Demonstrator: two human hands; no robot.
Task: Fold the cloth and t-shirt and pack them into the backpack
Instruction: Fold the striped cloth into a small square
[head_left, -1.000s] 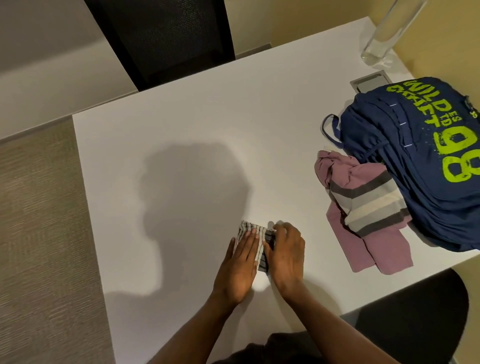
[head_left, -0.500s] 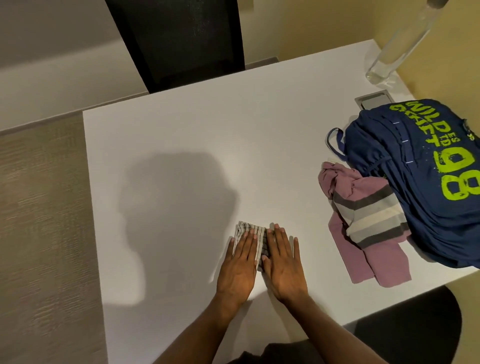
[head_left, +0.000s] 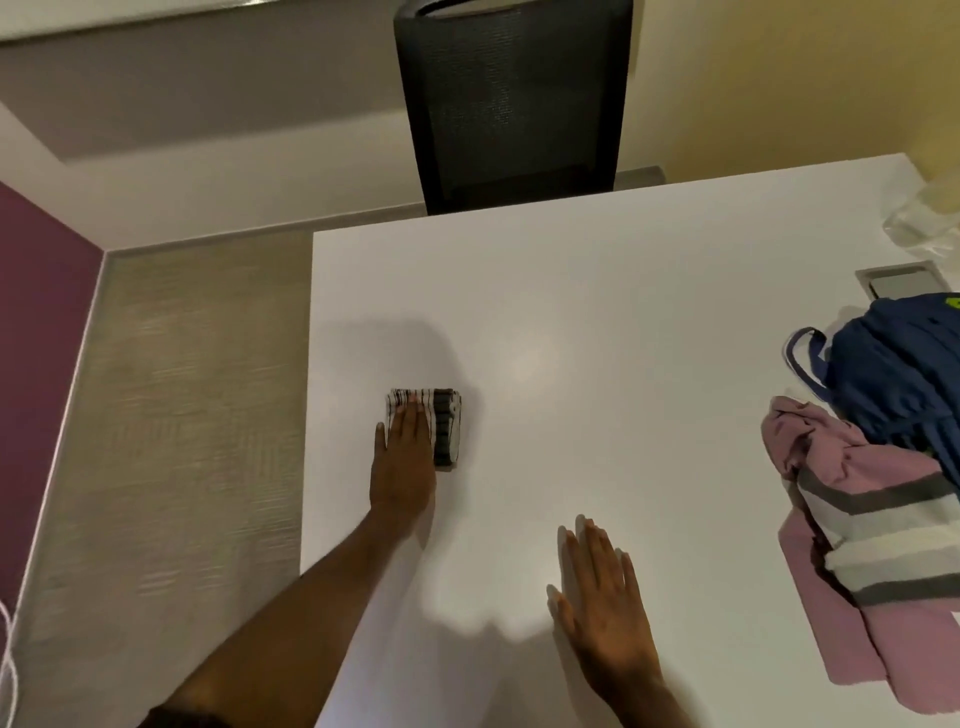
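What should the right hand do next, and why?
Probably reach the right hand over to the pink striped t-shirt and drag it to bare table: the striped cloth lies folded under the flat left hand, while the t-shirt is crumpled against the navy backpack.

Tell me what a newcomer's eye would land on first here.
The small folded striped cloth on the white table, left of its middle, with the left hand pressing flat on it. Next, at the right edge, the crumpled pink striped t-shirt lying against the navy backpack. The right hand is open near the front edge, holding nothing.
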